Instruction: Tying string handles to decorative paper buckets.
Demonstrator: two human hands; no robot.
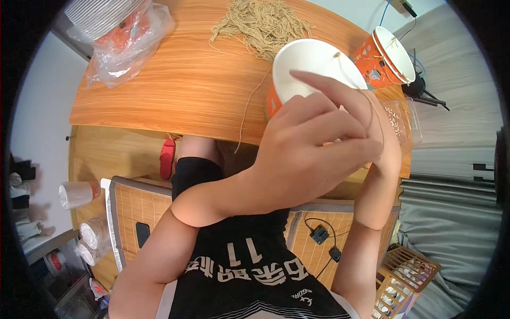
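A paper bucket [303, 61], white inside and orange outside, stands tilted on the table behind my hands. Tan string [348, 69] comes from a knot at its rim and runs over my right hand. My left hand [308, 149] crosses in front of the bucket, its fingers curled and its fingertips pinched on the string. Close behind it, my right hand [380, 119] has one finger stretched over the bucket's mouth, with the string looped around the hand. Its other fingers are mostly hidden by my left hand. A loose string end hangs over the table's front edge.
A heap of tan string [260, 26] lies at the back of the wooden table [175, 85]. Stacked orange buckets [374, 64] with strings stand at the back right, near a clear plastic box [409, 122] of small bits. Bagged buckets [125, 42] are at the far left.
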